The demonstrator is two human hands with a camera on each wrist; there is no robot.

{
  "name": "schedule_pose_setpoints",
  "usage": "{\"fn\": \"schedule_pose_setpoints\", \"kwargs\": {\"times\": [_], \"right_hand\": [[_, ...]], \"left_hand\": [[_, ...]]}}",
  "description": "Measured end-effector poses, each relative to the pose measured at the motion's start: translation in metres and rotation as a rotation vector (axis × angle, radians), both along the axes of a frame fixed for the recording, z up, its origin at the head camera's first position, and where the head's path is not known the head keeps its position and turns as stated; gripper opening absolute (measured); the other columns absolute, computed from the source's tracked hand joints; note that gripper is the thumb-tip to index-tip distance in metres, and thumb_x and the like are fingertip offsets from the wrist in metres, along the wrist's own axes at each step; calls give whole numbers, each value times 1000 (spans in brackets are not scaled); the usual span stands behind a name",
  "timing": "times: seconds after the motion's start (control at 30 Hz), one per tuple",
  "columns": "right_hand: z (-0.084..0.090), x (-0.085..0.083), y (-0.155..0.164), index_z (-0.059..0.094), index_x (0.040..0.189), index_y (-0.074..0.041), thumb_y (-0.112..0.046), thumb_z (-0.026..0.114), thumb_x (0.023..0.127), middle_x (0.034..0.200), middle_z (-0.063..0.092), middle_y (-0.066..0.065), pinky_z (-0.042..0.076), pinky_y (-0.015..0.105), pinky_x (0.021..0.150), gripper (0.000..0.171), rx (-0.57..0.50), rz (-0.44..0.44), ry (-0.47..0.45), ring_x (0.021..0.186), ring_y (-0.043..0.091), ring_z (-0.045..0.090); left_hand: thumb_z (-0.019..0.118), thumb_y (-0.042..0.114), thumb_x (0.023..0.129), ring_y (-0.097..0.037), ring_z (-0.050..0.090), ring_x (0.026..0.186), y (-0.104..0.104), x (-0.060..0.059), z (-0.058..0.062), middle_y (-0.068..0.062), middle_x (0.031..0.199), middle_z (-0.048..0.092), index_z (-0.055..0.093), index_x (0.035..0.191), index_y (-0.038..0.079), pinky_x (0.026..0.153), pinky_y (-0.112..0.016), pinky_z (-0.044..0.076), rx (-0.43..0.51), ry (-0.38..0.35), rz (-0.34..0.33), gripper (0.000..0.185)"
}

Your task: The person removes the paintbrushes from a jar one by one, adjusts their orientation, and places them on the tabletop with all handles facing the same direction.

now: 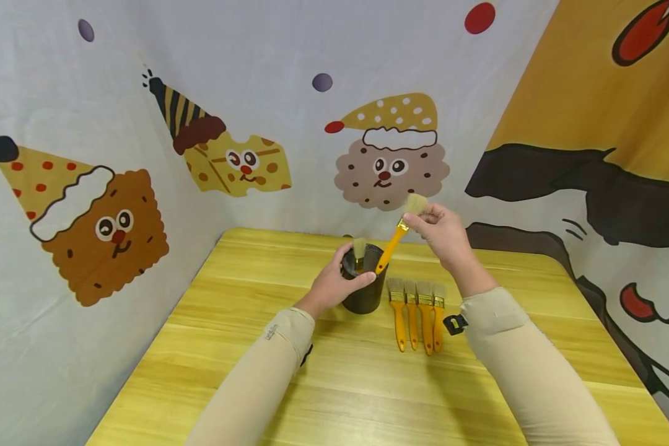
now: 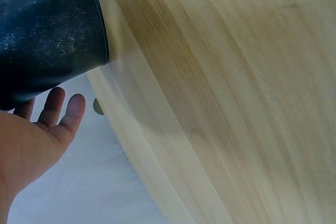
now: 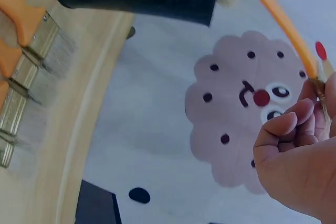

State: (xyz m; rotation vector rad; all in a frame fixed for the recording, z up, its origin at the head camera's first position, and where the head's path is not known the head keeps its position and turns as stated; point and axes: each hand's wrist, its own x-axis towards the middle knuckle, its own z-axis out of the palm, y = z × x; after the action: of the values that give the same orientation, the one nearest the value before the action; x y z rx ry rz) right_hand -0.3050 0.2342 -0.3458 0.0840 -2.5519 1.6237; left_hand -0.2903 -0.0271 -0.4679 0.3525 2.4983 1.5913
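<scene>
Near the table's middle stands a black cup (image 1: 363, 300), a brush (image 1: 359, 249) inside it with pale bristles up. My left hand (image 1: 334, 284) grips the cup at its upper side, thumb in front; the left wrist view shows its fingers against the dark wall (image 2: 52, 35). Between thumb and fingers, my right hand (image 1: 443, 232) pinches a paintbrush (image 1: 389, 249) near its metal band. That brush slants, bristles up, the tip of its orange handle at the cup's right rim. Right of the cup, several paintbrushes (image 1: 426, 319) lie side by side, bristles toward the back.
The wooden table (image 1: 245, 371) backs onto a white cloth (image 1: 290, 37) printed with cartoon figures. A small black object with a yellow face (image 1: 454, 324) shows beside the right cuff.
</scene>
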Motion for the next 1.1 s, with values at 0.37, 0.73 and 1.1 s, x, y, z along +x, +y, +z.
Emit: {"fn": "schedule_pose_setpoints", "kwargs": {"times": [0.37, 0.73, 1.1], "right_hand": [[-36, 11, 83, 66, 132, -5, -58, 68, 101, 119, 74, 12, 56, 35, 85, 62, 334, 76, -227, 104, 27, 65], [-111, 21, 139, 67, 104, -2, -40, 68, 107, 61, 45, -3, 41, 36, 64, 38, 407, 147, -425, 59, 16, 40], [-133, 23, 142, 72, 108, 1, -43, 76, 101, 95, 69, 8, 53, 34, 73, 44, 447, 69, -444, 87, 24, 60]], "left_hand": [[72, 83, 82, -39, 42, 156, -1, 0, 0, -8, 175, 33, 16, 160, 64, 119, -64, 44, 7, 4, -8, 98], [73, 81, 84, -40, 42, 156, -1, 2, 0, -10, 174, 35, 16, 160, 64, 119, -64, 44, -1, 4, -5, 97], [73, 81, 84, -39, 42, 156, 0, 1, 0, -8, 175, 34, 17, 161, 63, 119, -64, 43, -6, 3, 5, 97]]}}
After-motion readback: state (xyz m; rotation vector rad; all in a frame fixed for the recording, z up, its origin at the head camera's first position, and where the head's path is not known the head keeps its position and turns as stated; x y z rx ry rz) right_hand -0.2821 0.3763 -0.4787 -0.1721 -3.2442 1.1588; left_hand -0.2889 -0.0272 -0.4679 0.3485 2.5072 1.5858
